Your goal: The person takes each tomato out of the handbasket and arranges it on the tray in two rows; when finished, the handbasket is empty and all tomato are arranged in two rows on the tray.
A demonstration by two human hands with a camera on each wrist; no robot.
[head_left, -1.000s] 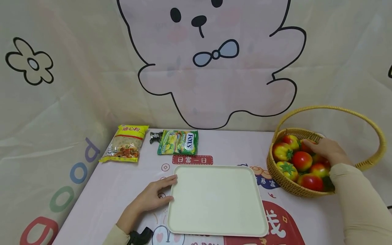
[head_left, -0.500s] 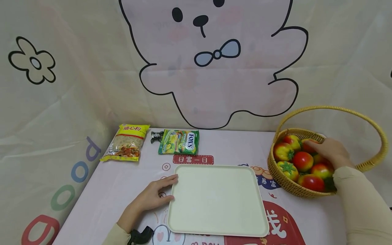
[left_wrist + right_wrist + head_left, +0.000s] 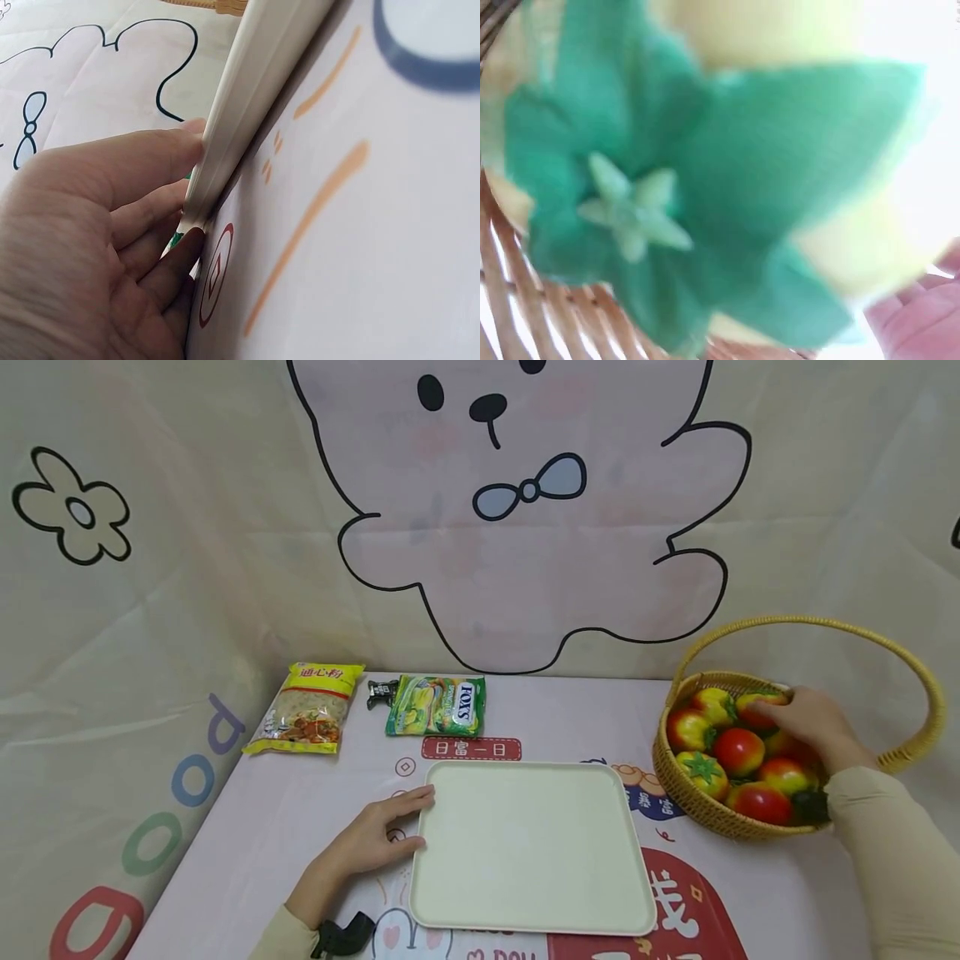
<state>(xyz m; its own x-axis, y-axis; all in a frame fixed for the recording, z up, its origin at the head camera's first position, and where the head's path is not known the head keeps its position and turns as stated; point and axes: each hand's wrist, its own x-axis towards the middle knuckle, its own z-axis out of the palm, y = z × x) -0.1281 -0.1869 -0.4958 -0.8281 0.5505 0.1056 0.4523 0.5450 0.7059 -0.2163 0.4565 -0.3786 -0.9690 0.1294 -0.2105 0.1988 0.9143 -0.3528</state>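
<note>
My left hand [image 3: 371, 837] rests at the left edge of a pale cream tray [image 3: 532, 847]. Its fingertips and thumb touch the rim [image 3: 225, 112], fingers fairly straight. On the right, my right hand [image 3: 817, 722] reaches into a yellow wicker basket [image 3: 686, 793] and holds a red-and-yellow tomato [image 3: 759, 712] at the back; its far fingers are hidden. Several more tomatoes [image 3: 738, 752] with green leafy tops fill the basket. In the right wrist view, a blurred green leafy top [image 3: 727, 165] fills most of the picture, with part of my palm at lower right.
At the back left lie a yellow pasta bag [image 3: 311, 710], a small black packet [image 3: 382, 693] and a green FOX'S candy bag [image 3: 437, 706]. The basket's tall handle [image 3: 810, 622] arches above my right hand. A printed cloth wall [image 3: 585, 593] stands behind.
My right hand has shifted slightly right and up within the basket, and more of the back tomato shows beside it. My left hand and the tray stay put.
</note>
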